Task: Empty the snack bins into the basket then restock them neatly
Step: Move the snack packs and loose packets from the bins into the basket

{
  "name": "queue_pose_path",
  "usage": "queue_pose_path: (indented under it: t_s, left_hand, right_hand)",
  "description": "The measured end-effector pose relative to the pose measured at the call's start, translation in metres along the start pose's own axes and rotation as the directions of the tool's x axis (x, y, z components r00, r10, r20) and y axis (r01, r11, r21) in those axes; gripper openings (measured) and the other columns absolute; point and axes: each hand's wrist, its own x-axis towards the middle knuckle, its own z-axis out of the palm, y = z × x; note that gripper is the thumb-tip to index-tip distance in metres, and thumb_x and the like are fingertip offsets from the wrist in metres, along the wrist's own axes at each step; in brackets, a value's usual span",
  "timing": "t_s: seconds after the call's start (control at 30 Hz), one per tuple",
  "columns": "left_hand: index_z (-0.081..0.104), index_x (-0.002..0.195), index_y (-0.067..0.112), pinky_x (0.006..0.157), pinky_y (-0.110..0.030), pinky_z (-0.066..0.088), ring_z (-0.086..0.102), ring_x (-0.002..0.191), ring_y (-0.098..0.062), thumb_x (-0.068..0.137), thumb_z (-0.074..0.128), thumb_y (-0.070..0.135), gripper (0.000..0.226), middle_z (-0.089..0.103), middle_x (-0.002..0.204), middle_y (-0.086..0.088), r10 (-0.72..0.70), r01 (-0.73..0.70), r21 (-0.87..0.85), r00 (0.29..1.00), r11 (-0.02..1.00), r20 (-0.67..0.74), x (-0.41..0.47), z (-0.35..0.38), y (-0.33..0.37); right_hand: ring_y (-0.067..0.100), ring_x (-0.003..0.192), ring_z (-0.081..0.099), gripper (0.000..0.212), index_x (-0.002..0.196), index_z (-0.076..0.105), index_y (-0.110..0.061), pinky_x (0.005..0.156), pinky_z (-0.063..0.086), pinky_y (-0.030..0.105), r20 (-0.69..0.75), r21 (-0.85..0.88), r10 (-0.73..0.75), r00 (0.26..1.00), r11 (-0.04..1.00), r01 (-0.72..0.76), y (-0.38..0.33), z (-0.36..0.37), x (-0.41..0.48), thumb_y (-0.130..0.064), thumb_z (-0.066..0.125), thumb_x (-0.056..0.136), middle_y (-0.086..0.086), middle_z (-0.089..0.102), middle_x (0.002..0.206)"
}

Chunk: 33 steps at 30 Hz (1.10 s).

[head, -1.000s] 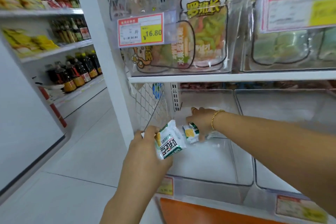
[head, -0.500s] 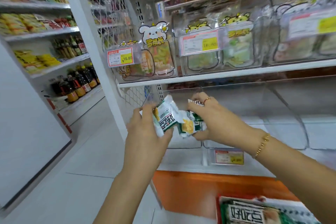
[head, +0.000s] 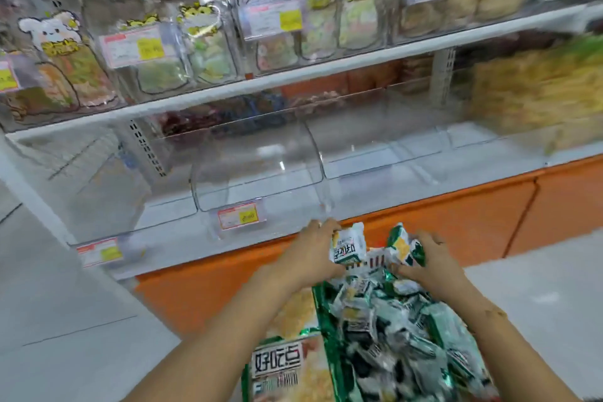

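- Snack packets (head: 391, 330) lie in a loose green-and-white heap at the near right, directly below both hands. No rim shows, so I cannot tell whether the basket holds them.
- The left hand (head: 310, 248) grips one white packet (head: 347, 246), fingers curled round its left edge. The packet stands roughly upright with its printed face toward the camera and its long axis running top to bottom.
- The right hand (head: 430, 258) has its fingers clamped on a crumpled green packet (head: 406, 246). It seems to lean with its top toward the left, though blur makes the axis uncertain.
- The two held packets sit near each other but apart, just above the far end of the heap.
- The clear bin (head: 261, 173) lies far and to the left of the hands on the lower shelf. Its open mouth faces near, a price tag (head: 238, 215) hangs at its front lip, and it looks bare inside.
- The left hand is the nearer one to that bin.
- Judged from this, a release means a short drop straight down onto the heap. Restocking would mean a reach up and far-left into the bin mouth, led by the left hand.
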Motion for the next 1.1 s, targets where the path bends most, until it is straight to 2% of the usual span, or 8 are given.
queue_pose_path:
  t_s: [0.2,0.37,0.5,0.6,0.7,0.83,0.93,1.1]
  left_hand:
    - [0.037,0.135,0.015,0.089,-0.038,0.044,0.05,0.109,-0.027,0.078,0.077,0.034,0.073,0.044,0.131,-0.01,0.057,-0.09,0.049,0.887,0.995,0.458,0.002,0.094,0.026]
    - [0.035,0.139,0.018,0.09,-0.04,0.044,0.05,0.113,-0.028,0.079,0.076,0.034,0.074,0.044,0.135,-0.008,0.077,-0.102,0.016,0.838,0.995,0.541,-0.001,0.103,0.019]
    - [0.052,0.123,0.02,0.084,-0.035,0.05,0.06,0.101,-0.02,0.086,0.067,0.036,0.043,0.059,0.118,-0.005,0.026,0.009,-0.118,0.957,0.993,0.289,0.007,0.043,0.005]
    - [0.061,0.083,0.014,0.061,-0.03,0.047,0.062,0.07,-0.019,0.092,0.059,0.035,0.023,0.064,0.079,-0.005,0.037,-0.053,-0.173,0.995,0.983,-0.091,0.008,-0.029,-0.017]
    - [0.055,0.065,0.006,0.064,-0.039,0.048,0.058,0.065,-0.026,0.095,0.054,0.035,0.041,0.059,0.065,-0.013,0.062,-0.13,-0.156,0.923,0.979,-0.379,-0.003,-0.092,-0.048]
    - [0.044,0.057,0.004,0.055,-0.04,0.039,0.047,0.053,-0.03,0.094,0.052,0.038,0.051,0.044,0.054,-0.018,-0.071,-0.106,-0.219,0.739,0.97,-0.67,-0.018,-0.144,-0.119]
    - [0.049,0.06,0.005,0.06,-0.041,0.048,0.059,0.061,-0.033,0.094,0.053,0.03,0.042,0.054,0.059,-0.019,-0.313,0.042,-0.378,0.65,0.925,-0.692,-0.011,-0.158,-0.195]
    - [0.055,0.075,0.01,0.075,-0.046,0.054,0.059,0.072,-0.03,0.094,0.049,0.019,0.022,0.06,0.077,-0.02,-0.546,0.323,-0.484,0.709,0.813,-0.446,0.032,-0.154,-0.294]
  right_hand:
    - [0.013,0.067,0.055,0.064,0.129,0.039,-0.024,0.051,0.043,0.019,0.276,-0.072,0.22,0.936,0.976,-0.208,0.05,0.006,-0.023,-0.029,0.076,0.078,0.014,0.052,0.119]
    - [0.018,0.094,0.058,0.071,0.137,0.035,-0.028,0.073,0.05,0.025,0.464,-0.183,0.256,0.848,0.965,-0.191,0.041,-0.007,-0.028,-0.018,0.075,0.079,0.009,0.048,0.133]
    - [0.02,0.108,0.056,0.057,0.137,0.041,-0.022,0.088,0.046,0.028,0.341,-0.278,0.205,0.917,0.954,-0.109,0.003,-0.027,-0.015,-0.021,0.067,0.087,0.007,0.049,0.136]
    - [0.023,0.083,0.062,0.009,0.094,0.061,-0.015,0.071,0.05,0.03,0.097,-0.22,-0.029,0.995,0.974,0.05,-0.049,-0.045,0.004,-0.023,0.06,0.09,0.001,0.066,0.092]
    - [0.02,0.066,0.06,0.022,0.07,0.056,-0.013,0.057,0.043,0.025,-0.065,-0.078,-0.301,0.951,0.952,0.296,-0.12,-0.048,0.025,-0.024,0.061,0.088,0.002,0.062,0.065]
    - [0.015,0.072,0.055,0.016,0.074,0.06,-0.014,0.068,0.042,0.027,-0.108,-0.021,-0.581,0.807,0.813,0.582,-0.215,-0.012,0.053,-0.024,0.066,0.086,-0.002,0.061,0.071]
    - [0.011,0.083,0.054,0.017,0.094,0.064,-0.015,0.076,0.043,0.026,-0.001,0.017,-0.678,0.735,0.735,0.678,-0.268,0.033,0.078,-0.031,0.064,0.088,-0.006,0.059,0.086]
    - [0.011,0.087,0.056,0.042,0.121,0.058,-0.021,0.083,0.048,0.028,0.248,0.052,-0.62,0.744,0.776,0.629,-0.308,0.1,0.107,-0.048,0.058,0.089,-0.007,0.059,0.105]
